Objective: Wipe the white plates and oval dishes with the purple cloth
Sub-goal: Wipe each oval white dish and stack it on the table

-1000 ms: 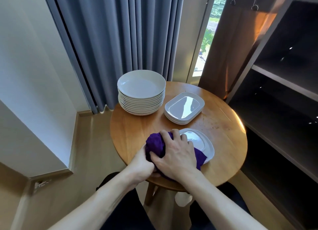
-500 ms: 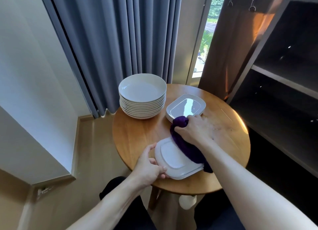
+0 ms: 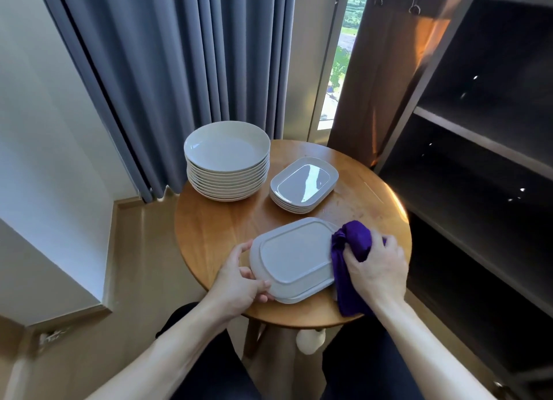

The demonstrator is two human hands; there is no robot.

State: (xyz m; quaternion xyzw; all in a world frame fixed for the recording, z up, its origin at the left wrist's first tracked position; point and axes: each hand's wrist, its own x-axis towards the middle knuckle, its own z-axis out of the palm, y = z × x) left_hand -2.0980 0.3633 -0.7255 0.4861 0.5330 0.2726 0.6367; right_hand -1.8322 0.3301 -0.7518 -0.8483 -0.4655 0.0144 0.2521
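Observation:
A white oval dish (image 3: 294,257) lies upside down near the front of the round wooden table (image 3: 215,226). My left hand (image 3: 239,280) grips its left rim, thumb on top. My right hand (image 3: 377,268) holds the bunched purple cloth (image 3: 351,247) against the dish's right edge; part of the cloth hangs toward the table's front. Behind, a stack of several oval dishes (image 3: 303,184) sits mid-table, and a tall stack of round white plates (image 3: 227,160) stands at the back left.
Grey curtains (image 3: 185,70) hang just behind the table. A dark open shelving unit (image 3: 484,160) stands close on the right. A white wall (image 3: 45,160) and floor lie to the left. My legs are under the table's front edge.
The dish was turned upside down and now lies flatter. My right hand carried the cloth from the dish's far side, by the oval stack, to its right edge. My left hand keeps the left rim.

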